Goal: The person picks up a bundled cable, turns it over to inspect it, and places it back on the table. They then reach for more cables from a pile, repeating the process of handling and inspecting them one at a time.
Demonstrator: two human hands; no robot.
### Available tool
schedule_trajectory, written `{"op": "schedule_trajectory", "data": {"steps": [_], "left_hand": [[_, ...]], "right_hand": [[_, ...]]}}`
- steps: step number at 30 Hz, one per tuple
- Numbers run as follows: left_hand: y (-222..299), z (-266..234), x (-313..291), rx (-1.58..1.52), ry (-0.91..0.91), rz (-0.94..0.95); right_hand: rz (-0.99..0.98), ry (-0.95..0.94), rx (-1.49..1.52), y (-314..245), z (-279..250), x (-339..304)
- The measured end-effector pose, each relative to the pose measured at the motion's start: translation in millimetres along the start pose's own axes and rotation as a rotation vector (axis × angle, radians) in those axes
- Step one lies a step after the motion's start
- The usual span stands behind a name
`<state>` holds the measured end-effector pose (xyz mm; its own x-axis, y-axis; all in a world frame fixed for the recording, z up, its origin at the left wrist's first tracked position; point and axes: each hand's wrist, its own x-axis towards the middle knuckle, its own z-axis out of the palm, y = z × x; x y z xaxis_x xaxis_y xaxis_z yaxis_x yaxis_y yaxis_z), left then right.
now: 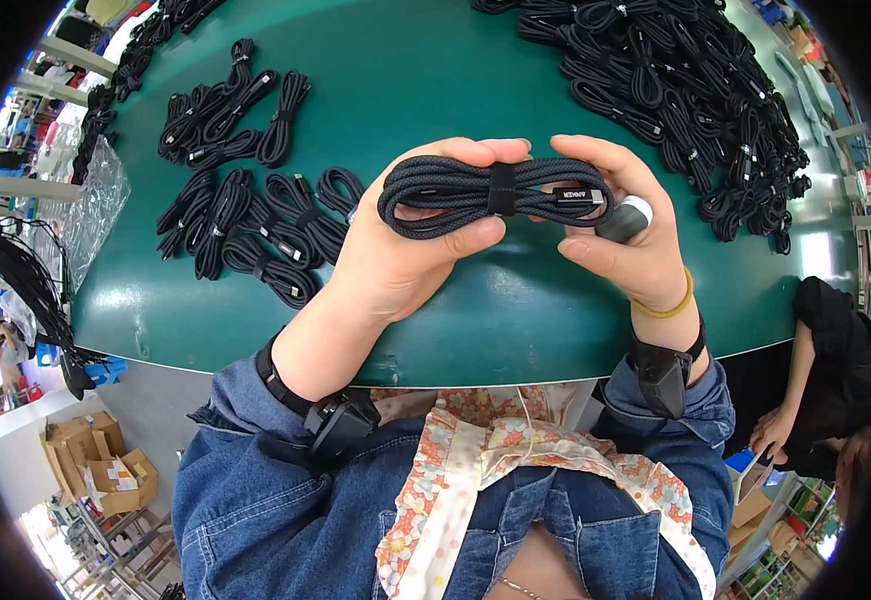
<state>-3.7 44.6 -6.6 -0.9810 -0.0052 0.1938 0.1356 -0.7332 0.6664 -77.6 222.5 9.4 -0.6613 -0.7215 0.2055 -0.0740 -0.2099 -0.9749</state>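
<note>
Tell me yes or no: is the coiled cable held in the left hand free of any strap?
No: a black strap wraps around the middle of the coiled cable in the left hand.

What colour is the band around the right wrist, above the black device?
Yellow; the wristband shows best in the head view.

A black braided charging cable [475,192] is folded into a long, flat coil, spanning crosswise between the left hand [395,245] and right hand [667,240]. A black strap [502,200] cinches its middle; a metal-tipped plug [580,197] lies along its right end. A grey-and-white object [623,224], partly hidden, sits in the right palm.
</note>
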Motion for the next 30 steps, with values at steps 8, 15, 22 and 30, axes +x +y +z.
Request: {"op": "schedule_trajectory", "data": {"steps": [8, 15, 22, 30], "left_hand": [[2, -9, 1, 0.323, -0.143, 0.109], [3, 6, 2, 0.153, 0.066, 0.021], [3, 1, 2, 0.220, 0.009, -0.026], [1, -8, 0, 0.210, -0.037, -0.175]], "right_hand": [[-0.110, 0.023, -0.022, 3, 2, 1], [-0.074, 0.097, -0.054, 3, 9, 2], [0.132, 0.182, -0.086, -5, 1, 0], [0.172, 0.332, -0.113, -4, 5, 2]]}}
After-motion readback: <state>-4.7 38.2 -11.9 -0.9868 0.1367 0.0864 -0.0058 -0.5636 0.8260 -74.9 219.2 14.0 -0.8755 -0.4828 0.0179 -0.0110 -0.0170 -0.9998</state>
